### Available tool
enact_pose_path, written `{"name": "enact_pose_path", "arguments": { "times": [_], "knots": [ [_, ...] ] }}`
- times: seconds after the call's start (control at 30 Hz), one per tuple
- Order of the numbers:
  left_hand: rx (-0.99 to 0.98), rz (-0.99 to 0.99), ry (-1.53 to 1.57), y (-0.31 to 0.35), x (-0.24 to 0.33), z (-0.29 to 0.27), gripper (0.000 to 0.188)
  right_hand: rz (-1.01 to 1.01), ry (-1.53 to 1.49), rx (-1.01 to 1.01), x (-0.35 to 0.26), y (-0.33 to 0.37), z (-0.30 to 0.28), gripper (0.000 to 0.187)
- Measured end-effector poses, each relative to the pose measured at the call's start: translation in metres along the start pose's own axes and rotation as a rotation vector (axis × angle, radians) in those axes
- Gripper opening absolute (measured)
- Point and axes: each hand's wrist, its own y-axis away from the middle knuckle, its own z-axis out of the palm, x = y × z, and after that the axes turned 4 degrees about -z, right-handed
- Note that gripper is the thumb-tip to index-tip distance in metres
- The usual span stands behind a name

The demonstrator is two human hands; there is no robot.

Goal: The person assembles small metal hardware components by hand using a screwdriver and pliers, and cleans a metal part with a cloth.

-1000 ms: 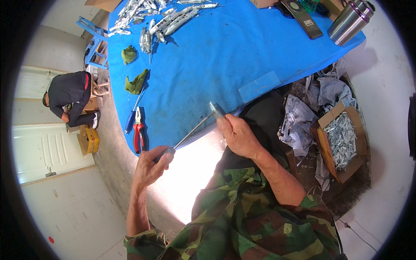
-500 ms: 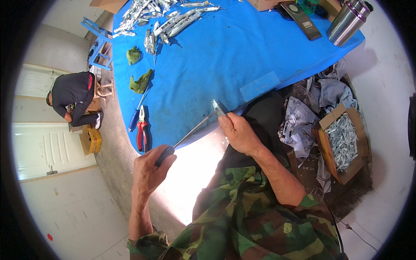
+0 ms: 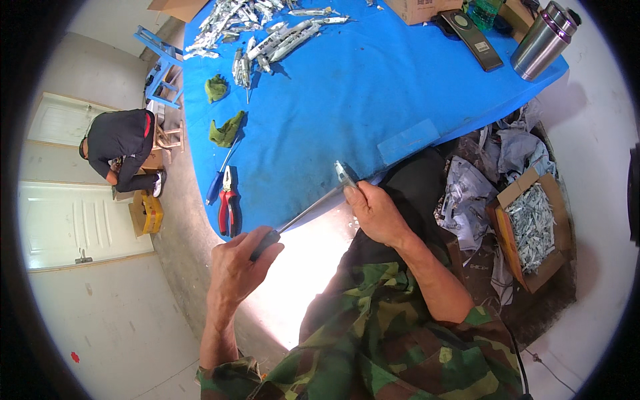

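Note:
My left hand (image 3: 237, 261) is wrapped around the dark handle of a screwdriver (image 3: 310, 211). Its long metal shaft slants up and to the right. Between the thumb and fingers of my right hand (image 3: 377, 212) is a small silvery-white elongated piece (image 3: 345, 173), over the near edge of the blue-covered table (image 3: 300, 127). The shaft's tip meets this piece close to my right thumb; exactly how it touches is too small to tell.
Red-handled pliers (image 3: 228, 207), a blue-handled screwdriver (image 3: 215, 188) and green cloths (image 3: 227, 129) lie at left. Silvery pieces (image 3: 283, 40) are heaped beyond. A steel flask (image 3: 543, 43) stands far right. A carton of scraps (image 3: 531, 227) sits below right. A person (image 3: 123, 147) bends at left.
The whole view has shifted slightly, so the table things appear further right and lower. Along the silvery piece, the screwdriver tip has moved a little toward my right thumb. Both hands keep their holds.

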Motion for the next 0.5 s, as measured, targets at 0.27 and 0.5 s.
{"name": "enact_pose_path", "arguments": {
  "times": [0.27, 0.5],
  "knots": [
    [-0.001, -0.005, -0.044, 0.003, -0.003, 0.000, 0.026, -0.008, -0.022, 0.012, 0.008, 0.000, 0.002, 0.037],
    [0.037, 0.014, -0.134, 0.006, 0.011, -0.001, 0.027, -0.024, 0.028, 0.038, 0.005, 0.001, 0.004, 0.036]
  ]
}}
